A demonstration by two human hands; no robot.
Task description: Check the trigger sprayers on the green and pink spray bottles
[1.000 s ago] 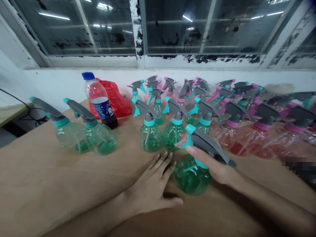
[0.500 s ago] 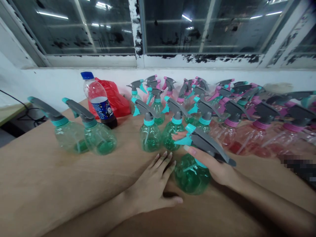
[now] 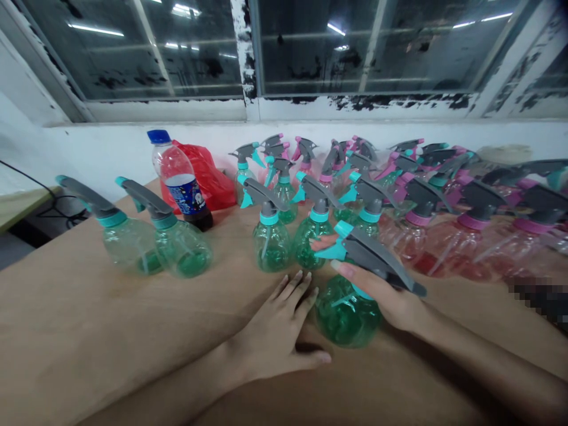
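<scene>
A green spray bottle (image 3: 348, 313) with a grey and turquoise trigger head stands in front of me. Round its neck, just under the head, my right hand (image 3: 390, 293) is closed, thumb on the near side and fingertips showing beyond the trigger. My left hand (image 3: 279, 328) lies flat on the table, fingers spread, beside the bottle's left side and holding nothing. Behind the hands stand more green spray bottles (image 3: 271, 245) with turquoise collars. The palm side of the right hand is hidden.
Two green spray bottles (image 3: 184, 254) stand apart at the left. Behind them are a soda bottle (image 3: 189, 192) with a blue cap and a red plastic bag (image 3: 213, 177). Pink spray bottles (image 3: 448, 248) crowd the right of the wooden table (image 3: 110, 331), below a window.
Both hands and the held spray bottle keep their places on the table. The whole view has shifted very slightly.
</scene>
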